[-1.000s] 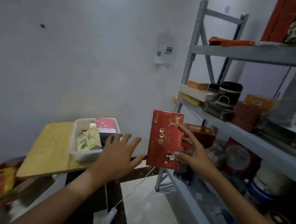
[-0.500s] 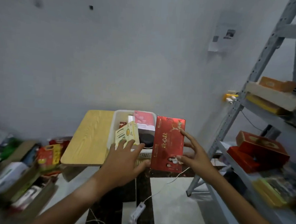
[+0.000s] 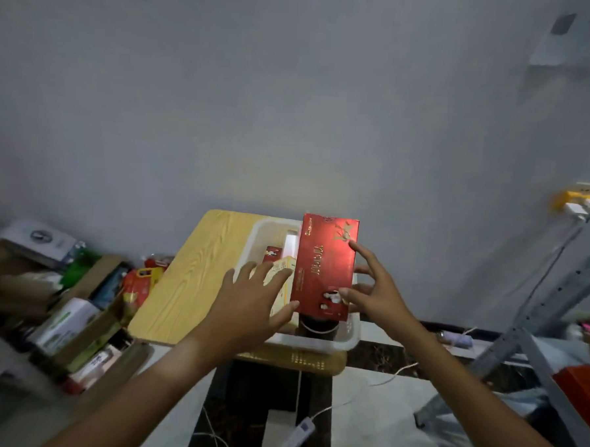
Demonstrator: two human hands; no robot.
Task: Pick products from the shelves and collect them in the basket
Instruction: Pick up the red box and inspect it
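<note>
Right hand (image 3: pixel 375 292) pinching red box (image 3: pixel 325 266) upright, long axis vertical, hovering directly over basket (image 3: pixel 314 342); left hand (image 3: pixel 248 303) fingers spreading apart, empty, alongside.

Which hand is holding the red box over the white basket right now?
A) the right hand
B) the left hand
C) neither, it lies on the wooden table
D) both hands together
A: the right hand pinches the red box by its right edge, upright above the white basket, while the left hand is spread open beside it, gripping nothing.
</note>
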